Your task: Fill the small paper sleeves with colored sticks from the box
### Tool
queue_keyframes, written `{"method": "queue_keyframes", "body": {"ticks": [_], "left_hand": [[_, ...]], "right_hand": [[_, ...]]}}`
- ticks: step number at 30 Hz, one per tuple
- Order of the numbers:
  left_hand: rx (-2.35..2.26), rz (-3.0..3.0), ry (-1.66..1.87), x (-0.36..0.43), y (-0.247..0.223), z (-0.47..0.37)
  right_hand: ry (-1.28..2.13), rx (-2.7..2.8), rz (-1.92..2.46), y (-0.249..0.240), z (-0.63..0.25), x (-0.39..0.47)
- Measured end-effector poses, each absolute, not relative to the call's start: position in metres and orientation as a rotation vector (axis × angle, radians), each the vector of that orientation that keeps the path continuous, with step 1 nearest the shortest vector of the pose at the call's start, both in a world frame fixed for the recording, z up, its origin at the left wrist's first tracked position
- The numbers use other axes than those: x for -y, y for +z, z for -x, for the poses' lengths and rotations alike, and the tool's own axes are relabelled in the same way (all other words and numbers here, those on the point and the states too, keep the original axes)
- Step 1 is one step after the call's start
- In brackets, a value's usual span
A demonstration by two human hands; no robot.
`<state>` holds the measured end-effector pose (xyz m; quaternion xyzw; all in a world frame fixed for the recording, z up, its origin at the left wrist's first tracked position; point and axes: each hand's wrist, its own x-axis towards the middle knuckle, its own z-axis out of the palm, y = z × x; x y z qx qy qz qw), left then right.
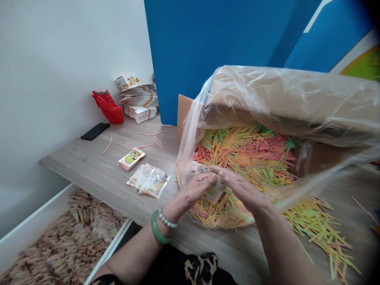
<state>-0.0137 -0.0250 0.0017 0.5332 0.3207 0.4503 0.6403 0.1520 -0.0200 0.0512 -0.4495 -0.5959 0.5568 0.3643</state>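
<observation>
My left hand point(197, 192), with a green bangle and a beaded bracelet at its wrist, meets my right hand point(242, 190) over the front of a large box lined with clear plastic. Both hands are closed around small clear printed packets point(214, 194), whose edges show beyond and below my fingers. The fingers partly hide them, so I cannot tell how many there are. Under the hands lies a heap of thin coloured sticks point(243, 154), yellow, pink, orange and green, inside the plastic liner point(190, 146).
Left of the box lie flat clear packets point(154, 182) and a stack of printed packets point(130, 158). Farther back are a black phone point(95, 131), a red bag point(108, 107) and stacked cartons point(139, 103). Loose sticks point(320, 229) spill at right. A white bin point(32, 215) stands lower left.
</observation>
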Motion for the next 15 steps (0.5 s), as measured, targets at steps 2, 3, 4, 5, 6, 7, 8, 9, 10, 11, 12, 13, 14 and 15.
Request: {"method": "queue_keyframes", "body": {"ticks": [2,3,4,5,6,7,8,9,10,11,12,13,14,15], "left_hand": [[-0.771,-1.175,1.05,0.024,0.0,0.016],[-0.783,-1.162,1.052,0.023,-0.001,0.017],[-0.788,-1.158,1.05,0.023,-0.002,0.018],[-0.793,-1.166,1.056,0.022,-0.001,0.019],[-0.801,-1.189,1.072,0.022,0.0,0.019],[-0.817,-1.225,1.094,0.022,0.002,0.019],[-0.843,-1.265,1.116,0.022,0.004,0.018],[-0.876,-1.308,1.134,0.023,0.007,0.018],[-0.902,-1.351,1.143,0.024,0.01,0.018],[-0.914,-1.385,1.148,0.026,0.013,0.018],[-0.907,-1.409,1.151,0.027,0.015,0.018],[-0.884,-1.421,1.155,0.028,0.017,0.019],[-0.856,-1.42,1.16,0.029,0.018,0.02],[-0.823,-1.412,1.163,0.03,0.019,0.021]], "right_hand": [[1.306,1.429,1.212,0.049,-0.154,0.02],[1.235,1.382,1.234,0.048,-0.154,0.02],[1.186,1.353,1.246,0.046,-0.154,0.019],[1.167,1.343,1.249,0.044,-0.153,0.018],[1.175,1.346,1.243,0.042,-0.153,0.018],[1.196,1.35,1.233,0.041,-0.152,0.018],[1.214,1.35,1.22,0.039,-0.151,0.019],[1.214,1.349,1.211,0.038,-0.151,0.02],[1.185,1.356,1.207,0.038,-0.152,0.022],[1.129,1.382,1.209,0.037,-0.153,0.025],[1.055,1.43,1.211,0.037,-0.155,0.027],[0.949,1.498,1.21,0.036,-0.157,0.029],[0.824,1.584,1.206,0.035,-0.159,0.03],[0.71,1.647,1.189,0.033,-0.161,0.03]]}}
